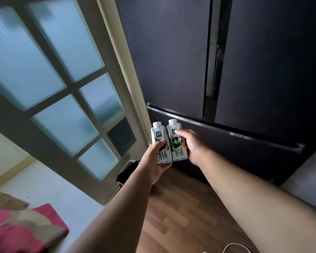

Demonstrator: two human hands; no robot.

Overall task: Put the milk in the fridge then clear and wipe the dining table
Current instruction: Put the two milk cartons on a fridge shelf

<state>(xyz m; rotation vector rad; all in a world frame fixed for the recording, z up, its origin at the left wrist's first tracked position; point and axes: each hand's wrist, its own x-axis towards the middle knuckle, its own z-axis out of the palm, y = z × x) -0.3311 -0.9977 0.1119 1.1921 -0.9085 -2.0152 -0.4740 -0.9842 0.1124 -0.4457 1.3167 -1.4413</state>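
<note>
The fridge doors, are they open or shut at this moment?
Shut. Both upper doors of the fridge sit flush, with only a narrow seam between them, and the drawer below is closed too.

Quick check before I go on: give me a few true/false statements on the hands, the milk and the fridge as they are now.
1. Each hand holds one milk carton: left hand the left carton, right hand the right carton. True.
2. The fridge doors are open. False: they are closed.
3. The cartons are upright, side by side. True.
4. The cartons are inside the fridge. False: they are held in front of it.
5. The floor by the fridge is tiled white. False: brown wood.
</note>
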